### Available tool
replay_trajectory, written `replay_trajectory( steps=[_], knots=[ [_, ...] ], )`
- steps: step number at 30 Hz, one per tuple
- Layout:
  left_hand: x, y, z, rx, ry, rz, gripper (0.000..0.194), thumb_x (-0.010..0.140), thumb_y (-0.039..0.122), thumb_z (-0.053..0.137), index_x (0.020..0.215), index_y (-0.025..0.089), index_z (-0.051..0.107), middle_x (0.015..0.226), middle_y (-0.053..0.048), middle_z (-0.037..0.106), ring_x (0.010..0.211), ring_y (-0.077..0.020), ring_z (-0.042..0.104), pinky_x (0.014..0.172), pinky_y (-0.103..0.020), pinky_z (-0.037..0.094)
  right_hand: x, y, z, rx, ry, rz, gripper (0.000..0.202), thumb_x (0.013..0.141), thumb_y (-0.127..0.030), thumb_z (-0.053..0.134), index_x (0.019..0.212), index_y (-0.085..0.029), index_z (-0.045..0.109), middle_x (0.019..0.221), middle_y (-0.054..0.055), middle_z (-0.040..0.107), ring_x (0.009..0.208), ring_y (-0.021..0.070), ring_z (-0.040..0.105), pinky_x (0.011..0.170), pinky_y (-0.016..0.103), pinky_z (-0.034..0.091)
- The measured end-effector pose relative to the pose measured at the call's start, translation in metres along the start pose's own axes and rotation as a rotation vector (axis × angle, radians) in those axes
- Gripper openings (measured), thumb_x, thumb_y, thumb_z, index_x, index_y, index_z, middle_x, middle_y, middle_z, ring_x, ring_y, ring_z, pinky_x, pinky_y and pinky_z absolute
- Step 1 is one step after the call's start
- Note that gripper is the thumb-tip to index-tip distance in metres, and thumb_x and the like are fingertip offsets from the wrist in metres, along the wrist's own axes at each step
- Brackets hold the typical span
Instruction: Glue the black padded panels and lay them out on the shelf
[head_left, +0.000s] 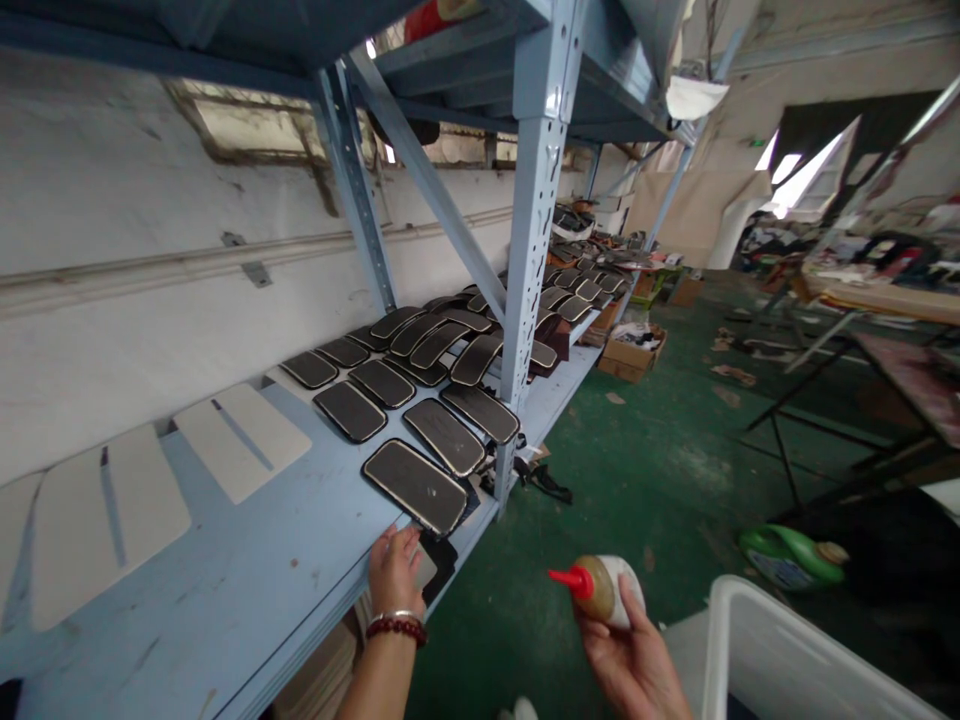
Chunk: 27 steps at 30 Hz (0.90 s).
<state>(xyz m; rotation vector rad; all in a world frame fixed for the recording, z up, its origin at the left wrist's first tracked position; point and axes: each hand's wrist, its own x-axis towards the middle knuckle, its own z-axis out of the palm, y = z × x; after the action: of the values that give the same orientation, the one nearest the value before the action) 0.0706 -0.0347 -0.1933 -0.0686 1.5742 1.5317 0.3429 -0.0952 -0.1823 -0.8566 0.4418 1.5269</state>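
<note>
My right hand [630, 645] is wrapped round a squeeze bottle [604, 590] with a red pointed nozzle, a white label and brownish contents. The nozzle points left, away from the shelf's dark panels by a small gap of air. At the shelf's front edge, the fingers of my left hand [394, 570] are curled against a black-edged piece [442, 565] with a pale middle, partly hidden by the hand. Just beyond them lies a dark rounded rectangular panel [416, 485] with a light line round its border. Several similar panels [446, 435] lie behind it, some overlapping.
Pale flat sheets with slots [240, 435] lie on the blue shelf [300, 560] at left. A perforated blue post [529, 250] rises at its front edge. To the right are a white bin [720, 640], a green jug [791, 557] and a cardboard box [630, 355] on the green floor.
</note>
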Motion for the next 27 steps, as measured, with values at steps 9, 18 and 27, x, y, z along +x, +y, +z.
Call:
replay_trajectory(
  steps=[9,18,27],
  knots=[
    [0.004,-0.031,0.032,-0.006,-0.067,-0.289,0.028,0.091,0.030,0.062,0.116,0.017,0.062,0.115,-0.008,0.067,0.092,-0.0209,0.067,0.076,-0.040,0.058,-0.002,0.004,0.000,0.005,0.001,-0.010,0.033,0.077,-0.012,0.077,0.106,-0.018,0.061,0.090,0.004,0.072,0.067,0.0172,0.069,0.042,0.020,0.048],
    [0.020,-0.025,0.038,-0.079,-0.037,-0.364,0.032,0.091,0.030,0.062,0.121,0.018,0.060,0.119,-0.009,0.065,0.094,-0.0215,0.067,0.076,-0.040,0.059,0.009,-0.012,-0.009,0.008,0.040,0.003,0.034,0.076,-0.012,0.076,0.107,-0.018,0.061,0.087,0.005,0.073,0.060,0.0184,0.067,0.038,0.022,0.046],
    [0.016,-0.018,0.023,-0.052,-0.078,-0.354,0.026,0.091,0.031,0.061,0.113,0.017,0.062,0.109,-0.007,0.067,0.086,-0.0192,0.066,0.071,-0.037,0.057,0.023,-0.009,0.002,0.022,-0.022,0.003,0.031,0.078,-0.013,0.074,0.106,-0.021,0.062,0.089,0.004,0.074,0.063,0.0181,0.069,0.040,0.021,0.047]
  ],
)
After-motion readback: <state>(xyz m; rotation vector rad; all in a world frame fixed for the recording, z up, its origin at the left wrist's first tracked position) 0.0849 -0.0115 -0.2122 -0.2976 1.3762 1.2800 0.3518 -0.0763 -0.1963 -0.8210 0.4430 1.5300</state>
